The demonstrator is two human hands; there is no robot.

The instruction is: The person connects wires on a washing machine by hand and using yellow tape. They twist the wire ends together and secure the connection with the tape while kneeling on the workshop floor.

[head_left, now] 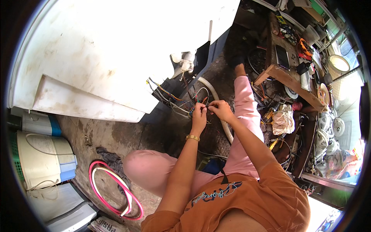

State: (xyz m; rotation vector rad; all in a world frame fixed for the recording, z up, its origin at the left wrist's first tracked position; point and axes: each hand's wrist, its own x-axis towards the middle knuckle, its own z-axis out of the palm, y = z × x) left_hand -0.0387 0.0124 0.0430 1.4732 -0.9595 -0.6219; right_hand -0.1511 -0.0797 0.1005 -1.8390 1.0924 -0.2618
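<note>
My left hand (pixel 199 113), with a gold bracelet at its wrist, pinches a thin electrical wire. Close beside it my right hand (pixel 221 110) is closed in a pinch on the wire too, fingertips almost touching the left ones. The exact spot between the fingers is too small to make out. A bundle of coloured wires (pixel 166 92) runs from under a large white appliance body (pixel 96 50) to my hands. A pale ribbed drain hose (pixel 211 88) curves past behind the right hand.
At the right, a wooden bench (pixel 286 83) carries a dark flat device (pixel 282 56) and tools. Below it lie a bundled white cloth (pixel 283 120) and loose parts. On the floor at left rests a coiled pink hose (pixel 92 176), near cream-and-blue machine housings (pixel 44 154).
</note>
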